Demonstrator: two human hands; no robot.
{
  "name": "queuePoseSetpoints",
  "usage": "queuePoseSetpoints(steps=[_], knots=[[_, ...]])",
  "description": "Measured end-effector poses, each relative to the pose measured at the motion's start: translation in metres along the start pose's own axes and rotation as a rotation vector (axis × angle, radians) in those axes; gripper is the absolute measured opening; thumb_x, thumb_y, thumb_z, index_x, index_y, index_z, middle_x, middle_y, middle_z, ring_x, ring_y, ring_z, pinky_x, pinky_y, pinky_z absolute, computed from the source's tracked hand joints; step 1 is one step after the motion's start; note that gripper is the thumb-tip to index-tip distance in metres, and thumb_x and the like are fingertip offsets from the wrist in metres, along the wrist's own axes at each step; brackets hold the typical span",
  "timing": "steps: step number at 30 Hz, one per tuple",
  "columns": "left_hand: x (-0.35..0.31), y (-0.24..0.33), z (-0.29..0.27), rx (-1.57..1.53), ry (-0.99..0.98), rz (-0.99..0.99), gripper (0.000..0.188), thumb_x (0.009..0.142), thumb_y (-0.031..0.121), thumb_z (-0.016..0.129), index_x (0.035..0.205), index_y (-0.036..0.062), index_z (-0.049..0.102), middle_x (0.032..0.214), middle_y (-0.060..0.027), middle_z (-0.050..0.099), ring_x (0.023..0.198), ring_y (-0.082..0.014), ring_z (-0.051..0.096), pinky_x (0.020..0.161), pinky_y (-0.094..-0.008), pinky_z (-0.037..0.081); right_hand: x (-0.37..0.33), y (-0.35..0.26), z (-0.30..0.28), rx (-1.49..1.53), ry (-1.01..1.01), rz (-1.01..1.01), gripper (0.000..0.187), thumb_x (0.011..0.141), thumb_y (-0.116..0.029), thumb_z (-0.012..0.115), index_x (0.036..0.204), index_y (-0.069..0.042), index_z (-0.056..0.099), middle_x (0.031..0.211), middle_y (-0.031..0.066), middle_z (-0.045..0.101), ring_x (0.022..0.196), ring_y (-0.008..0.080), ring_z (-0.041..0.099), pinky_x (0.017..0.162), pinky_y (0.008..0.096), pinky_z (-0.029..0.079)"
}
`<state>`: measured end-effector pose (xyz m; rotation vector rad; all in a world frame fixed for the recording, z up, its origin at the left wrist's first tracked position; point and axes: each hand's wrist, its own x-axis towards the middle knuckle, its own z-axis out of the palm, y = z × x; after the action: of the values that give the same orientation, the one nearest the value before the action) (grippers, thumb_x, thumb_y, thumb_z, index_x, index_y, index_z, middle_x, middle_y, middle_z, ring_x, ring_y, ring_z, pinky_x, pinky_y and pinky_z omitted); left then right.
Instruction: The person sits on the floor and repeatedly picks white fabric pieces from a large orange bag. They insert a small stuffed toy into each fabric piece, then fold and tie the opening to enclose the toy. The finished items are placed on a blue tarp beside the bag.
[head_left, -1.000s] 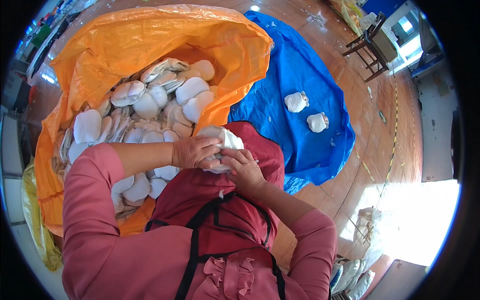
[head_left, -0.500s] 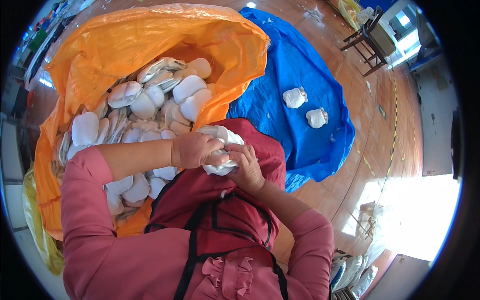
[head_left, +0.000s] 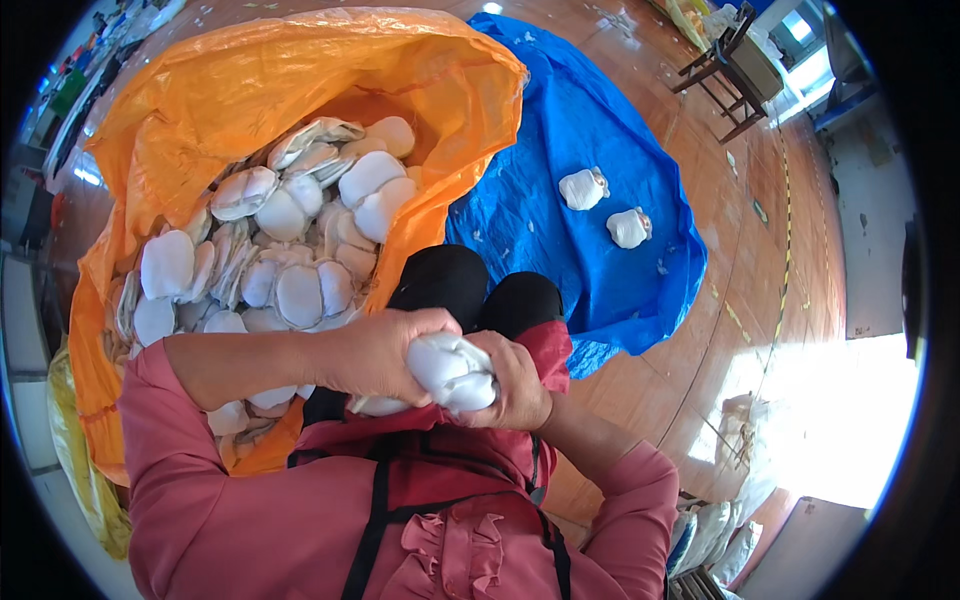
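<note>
My left hand (head_left: 372,352) and my right hand (head_left: 518,385) are closed round opposite sides of a bulging bundle of white, soft oval pads (head_left: 452,372) above my lap. The fingers of both hands curl behind it and are partly hidden. Another white pad (head_left: 378,405) shows under my left hand, by the dark red apron (head_left: 430,455). Left of my lap, a wide-mouthed orange sack (head_left: 290,60) holds many loose white and cream pads (head_left: 300,297).
A blue plastic sheet or sack (head_left: 540,130) spreads ahead to the right, bearing two rolled white bundles (head_left: 583,188). A wooden chair (head_left: 735,75) stands farther off on the reddish tiled floor (head_left: 690,330). At the left edge lies a yellow bag (head_left: 80,450).
Both hands have come lower and nearer my body with the white bundle, and their grip on it has shifted. The apron has drawn back, uncovering my dark-clothed knees.
</note>
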<state>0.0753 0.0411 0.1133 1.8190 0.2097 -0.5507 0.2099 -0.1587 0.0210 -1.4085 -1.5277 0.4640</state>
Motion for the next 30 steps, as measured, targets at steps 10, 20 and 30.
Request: queuePoseSetpoints(steps=[10,20,30], knots=[[-0.007,0.099,-0.069,0.380,0.221,0.372,0.072,0.061,0.011,0.089,0.125,0.0107,0.056,0.108,-0.0073,0.068,0.103,-0.0223,0.067,0.088,-0.0352,0.052,0.083,-0.035,-0.088,0.017,0.024,0.035,0.114,0.047,-0.048,0.099,0.136,-0.003,0.044,0.129,0.0156,0.056,0.120,0.0299,0.057,0.103,0.0389,0.045],[0.010,-0.026,0.019,-0.764,0.063,-0.130,0.058,0.072,0.000,0.078,0.124,0.0096,0.055,0.109,-0.0071,0.061,0.105,-0.0200,0.060,0.092,-0.0364,0.050,0.003,-0.011,-0.003,0.159,-0.091,0.363,0.080,0.070,-0.038,0.090,0.127,-0.002,0.048,0.107,0.0198,0.064,0.102,0.0356,0.067,0.086,0.0399,0.053],[0.022,-0.115,0.076,-0.319,0.168,0.030,0.057,0.086,0.024,0.072,0.134,0.0028,0.049,0.121,-0.0155,0.061,0.113,-0.0254,0.061,0.097,-0.0376,0.048,-0.057,0.040,0.047,0.499,-0.237,0.798,0.071,0.079,-0.034,0.087,0.131,-0.001,0.051,0.115,0.0097,0.061,0.107,0.0188,0.059,0.094,0.0325,0.048]])
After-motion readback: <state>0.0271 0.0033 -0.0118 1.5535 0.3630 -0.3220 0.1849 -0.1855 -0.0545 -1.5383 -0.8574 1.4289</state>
